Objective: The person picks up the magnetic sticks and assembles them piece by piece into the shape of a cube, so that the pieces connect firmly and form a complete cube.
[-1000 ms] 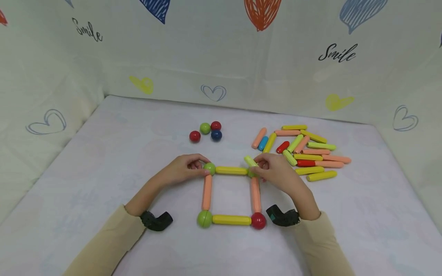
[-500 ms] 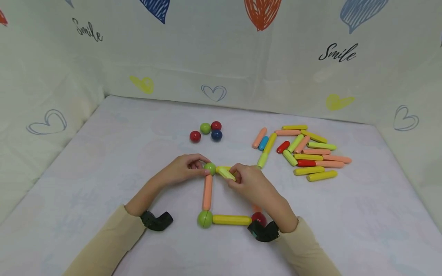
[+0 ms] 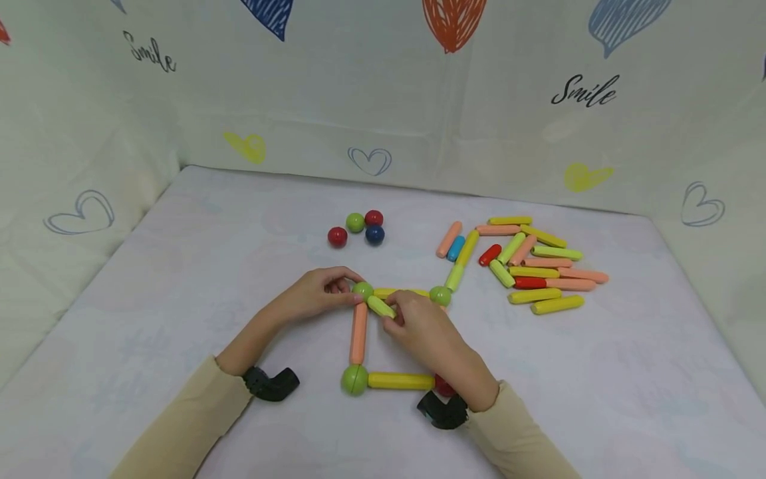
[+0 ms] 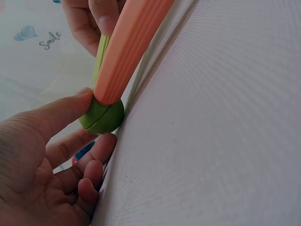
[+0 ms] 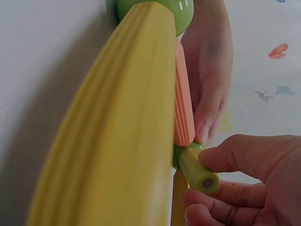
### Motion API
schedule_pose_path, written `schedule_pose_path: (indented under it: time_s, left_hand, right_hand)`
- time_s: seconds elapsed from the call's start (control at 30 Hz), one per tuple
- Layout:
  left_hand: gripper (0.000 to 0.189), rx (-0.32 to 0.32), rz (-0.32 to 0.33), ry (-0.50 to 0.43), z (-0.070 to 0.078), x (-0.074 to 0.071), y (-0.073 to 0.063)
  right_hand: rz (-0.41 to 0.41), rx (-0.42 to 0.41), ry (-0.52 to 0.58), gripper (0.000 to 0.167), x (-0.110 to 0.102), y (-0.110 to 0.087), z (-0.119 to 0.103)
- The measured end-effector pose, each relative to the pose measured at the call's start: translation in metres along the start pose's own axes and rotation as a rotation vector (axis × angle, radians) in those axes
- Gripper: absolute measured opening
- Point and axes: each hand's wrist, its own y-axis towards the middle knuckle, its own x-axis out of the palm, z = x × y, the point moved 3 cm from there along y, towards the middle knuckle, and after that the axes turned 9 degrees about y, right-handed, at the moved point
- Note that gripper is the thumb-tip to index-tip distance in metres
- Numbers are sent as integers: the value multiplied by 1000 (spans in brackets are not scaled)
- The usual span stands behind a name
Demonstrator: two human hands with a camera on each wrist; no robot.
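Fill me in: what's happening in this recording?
A person's left hand pinches the green ball at the far-left corner of a frame of sticks and balls, while the right hand holds a short light-green stick with one end at that ball. Another light-green stick juts from the far-right green ball. The frame's right side is mostly hidden in the head view. Loose balls lie behind the frame, loose sticks mostly to its right.

The balls (image 3: 354, 380) look glossy plastic, the sticks (image 3: 401, 381) ridged plastic, the tablecloth (image 3: 149, 279) matt.
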Motion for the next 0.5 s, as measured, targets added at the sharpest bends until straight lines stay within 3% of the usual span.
schedule_pose_path:
  time_s: [0.3,0.5]
  left_hand:
    - [32,7,1,0,-2,0,1]
    - [31,-4,-5,-2,-1,0,0]
  right_hand:
    - [-1,-52,16,30,0,-1,0]
    - [-52,-54,40,33,-3,-1,1]
